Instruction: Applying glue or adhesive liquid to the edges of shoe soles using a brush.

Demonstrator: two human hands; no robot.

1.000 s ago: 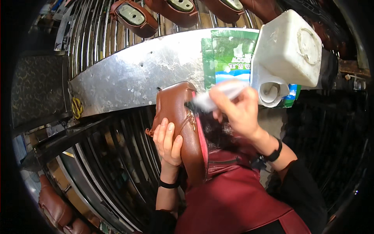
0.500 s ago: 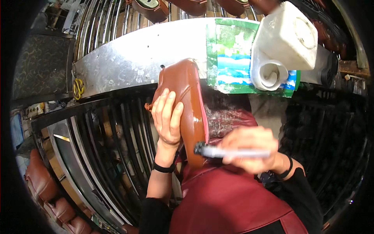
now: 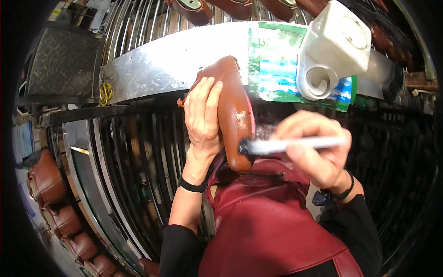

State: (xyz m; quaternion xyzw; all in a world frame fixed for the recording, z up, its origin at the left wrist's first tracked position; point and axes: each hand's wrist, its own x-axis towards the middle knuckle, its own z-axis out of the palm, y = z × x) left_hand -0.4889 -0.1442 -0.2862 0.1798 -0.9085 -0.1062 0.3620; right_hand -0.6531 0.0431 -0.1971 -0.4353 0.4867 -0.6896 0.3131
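My left hand [image 3: 203,115] grips a brown leather shoe upper [image 3: 233,108], held upright against my dark red apron [image 3: 272,221]. In my right hand [image 3: 318,152] lies a thin white brush [image 3: 286,146], held level, its dark tip touching the lower side of the shoe. A small pale wet patch shows on the brown leather just above the brush tip.
A white plastic jug [image 3: 334,51] stands on a green and blue sheet [image 3: 272,64] on a metal shelf [image 3: 170,57]. Metal rack bars [image 3: 134,157] run below. More brown shoes sit at the top [image 3: 194,9] and lower left [image 3: 48,180].
My right hand has brought the brush down from the shoe's upper part near the jug to its lower end. The shoe and my left hand have stayed put.
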